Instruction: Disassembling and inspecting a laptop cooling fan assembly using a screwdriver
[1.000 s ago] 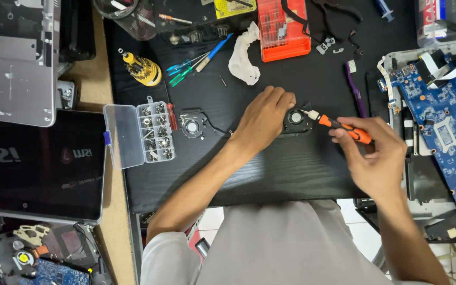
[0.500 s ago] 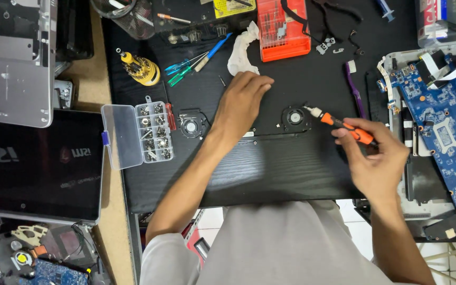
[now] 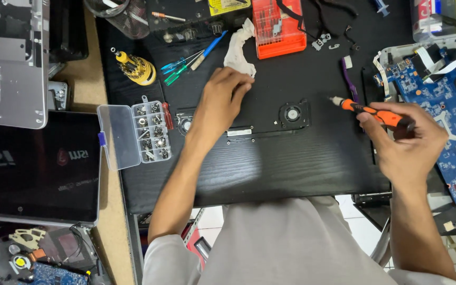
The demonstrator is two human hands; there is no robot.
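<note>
My left hand (image 3: 221, 97) reaches across the black desk mat, fingertips just below a crumpled white cloth (image 3: 238, 46); it holds nothing that I can see. My right hand (image 3: 405, 138) grips an orange-and-black screwdriver (image 3: 368, 110), tip pointing left and lifted off the mat. Between the hands lies a black dual-fan cooling assembly, with one fan (image 3: 293, 114) to the right of my left wrist and the other fan (image 3: 185, 125) partly hidden beside my forearm.
A clear screw organiser box (image 3: 142, 132) lies open at the left, a yellow screwdriver handle (image 3: 137, 68) behind it. An orange bit case (image 3: 277, 26), a purple brush (image 3: 349, 79), a blue circuit board (image 3: 439, 111) and a closed black laptop (image 3: 35, 166) surround the mat.
My left hand left the right fan and travelled up and left to the white cloth. My right hand with the screwdriver drew back to the right, away from the fan.
</note>
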